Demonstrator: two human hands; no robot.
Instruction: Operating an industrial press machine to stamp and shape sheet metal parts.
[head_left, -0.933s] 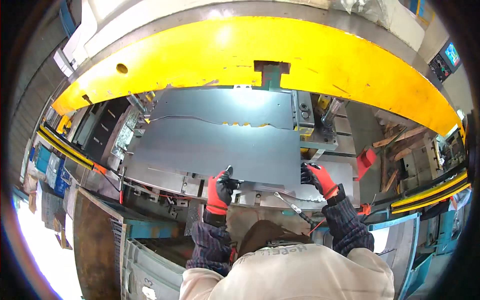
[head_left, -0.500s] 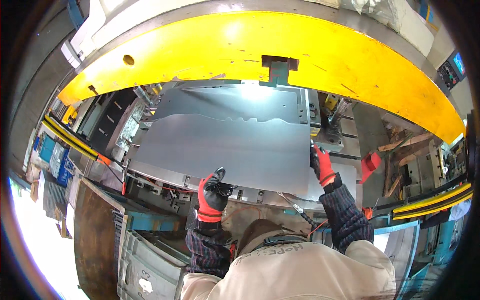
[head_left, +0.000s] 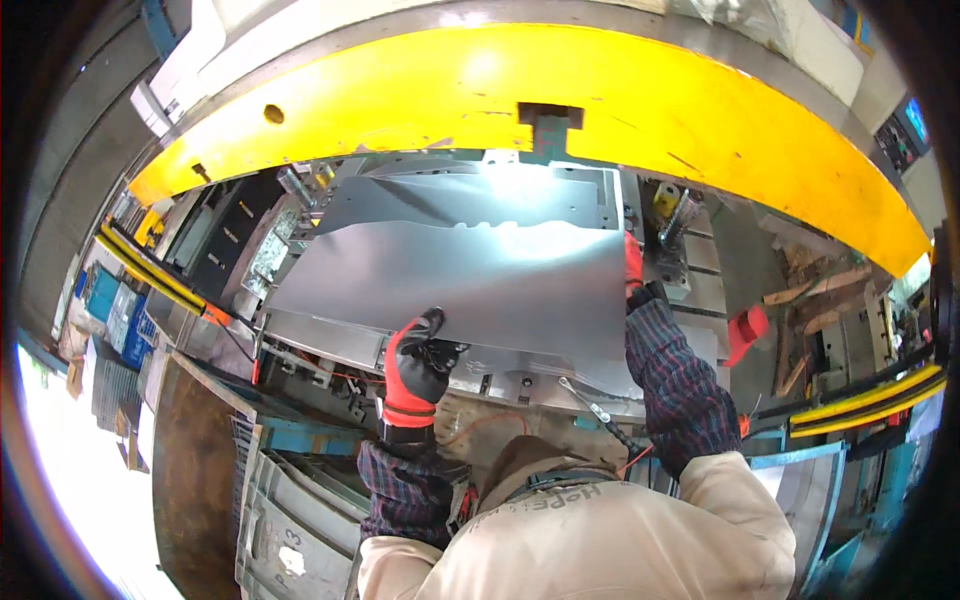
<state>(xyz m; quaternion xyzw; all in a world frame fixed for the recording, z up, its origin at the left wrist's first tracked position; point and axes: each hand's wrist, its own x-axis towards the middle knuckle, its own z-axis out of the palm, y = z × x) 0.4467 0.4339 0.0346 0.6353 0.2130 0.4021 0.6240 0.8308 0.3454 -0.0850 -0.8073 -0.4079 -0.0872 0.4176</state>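
So the gray sheet-metal panel [head_left: 480, 280] is mid-frame, over the press bed [head_left: 345, 342], wavy edge facing the top. My guess: light enough for its size, but thin and springy, so it'd flex if you only took one corner. It looks smooth, maybe slick, and I'd treat the edges as sharp (the gloves [head_left: 408, 400] are a good call). I'd grab it thumb over, fingers under, with holds well spread along the near and right edges.

Left hand [head_left: 420, 360] is just below and left of frame center, seemingly clamped on the panel's near edge, thumb on top. The panel spreads up from it and out to both sides. Right hand [head_left: 633, 262] is right of center, at the panel's right edge; its fingers are hidden, so I can't tell if it's gripping.

Beyond the wavy edge there's a second gray sheet [head_left: 545, 200], then the yellow press beam [head_left: 400, 100] across the top. Gray plastic crate [head_left: 300, 530], lower left.
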